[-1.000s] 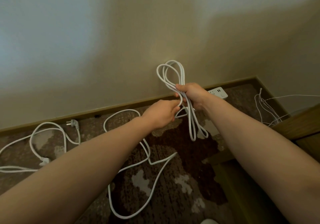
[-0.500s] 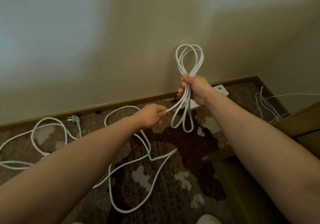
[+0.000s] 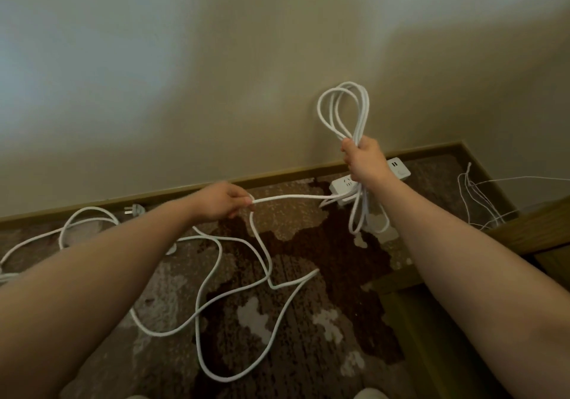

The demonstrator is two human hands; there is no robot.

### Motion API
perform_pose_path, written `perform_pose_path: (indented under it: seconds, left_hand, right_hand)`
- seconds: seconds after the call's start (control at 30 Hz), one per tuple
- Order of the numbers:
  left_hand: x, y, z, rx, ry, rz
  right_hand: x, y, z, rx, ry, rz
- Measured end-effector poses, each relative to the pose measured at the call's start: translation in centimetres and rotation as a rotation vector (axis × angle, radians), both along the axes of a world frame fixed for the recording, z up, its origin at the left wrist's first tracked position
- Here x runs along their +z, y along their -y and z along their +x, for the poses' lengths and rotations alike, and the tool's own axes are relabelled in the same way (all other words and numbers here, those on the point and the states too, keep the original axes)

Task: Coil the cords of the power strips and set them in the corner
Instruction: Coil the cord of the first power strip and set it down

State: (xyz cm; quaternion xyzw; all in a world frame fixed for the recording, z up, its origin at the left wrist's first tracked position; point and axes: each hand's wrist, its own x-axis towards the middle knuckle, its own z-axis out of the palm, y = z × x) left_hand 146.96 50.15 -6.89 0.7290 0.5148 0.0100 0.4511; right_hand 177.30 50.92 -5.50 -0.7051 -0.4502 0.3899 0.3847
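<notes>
My right hand (image 3: 367, 161) grips a bundle of white cord loops (image 3: 342, 109) that stick up in front of the wall and hang below the fist. My left hand (image 3: 223, 201) pinches the same white cord (image 3: 290, 198), stretched level between both hands. The slack of this cord (image 3: 234, 300) lies in wide curves on the carpet. A white power strip (image 3: 340, 186) lies by the baseboard behind my right wrist. A second white cord (image 3: 83, 213) with its plug (image 3: 134, 210) lies at the left.
The brown patterned carpet (image 3: 308, 337) meets an olive baseboard (image 3: 277, 175) and a plain wall. Thin white wires (image 3: 475, 195) lie in the right corner. A wooden furniture edge (image 3: 530, 226) juts in from the right.
My left hand has slid left along the cord, pulling a length taut away from the bundle. My right hand has lifted the loops a little higher and to the right.
</notes>
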Motion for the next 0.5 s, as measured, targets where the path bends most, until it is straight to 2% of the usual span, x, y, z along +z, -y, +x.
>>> perform_pose_path:
  seconds: [0.13, 0.23, 0.33, 0.5]
  left_hand:
    - [1.5, -0.8, -4.3, 0.018, -0.092, 0.055]
    - [2.2, -1.7, -7.7, 0.097, -0.122, 0.084]
    - [2.4, -1.8, -10.0, 0.135, -0.146, 0.082]
    - [3.0, -1.0, -6.3, -0.155, -0.250, 0.133]
  right_hand:
    - [-0.5, -0.1, 1.2, -0.034, 0.213, 0.063]
    - [-0.3, -0.3, 1.6, -0.060, 0.282, 0.069]
    - [-0.1, -0.1, 1.7, -0.073, 0.269, 0.059]
    - [0.1, 0.0, 0.5, 0.038, 0.169, 0.061]
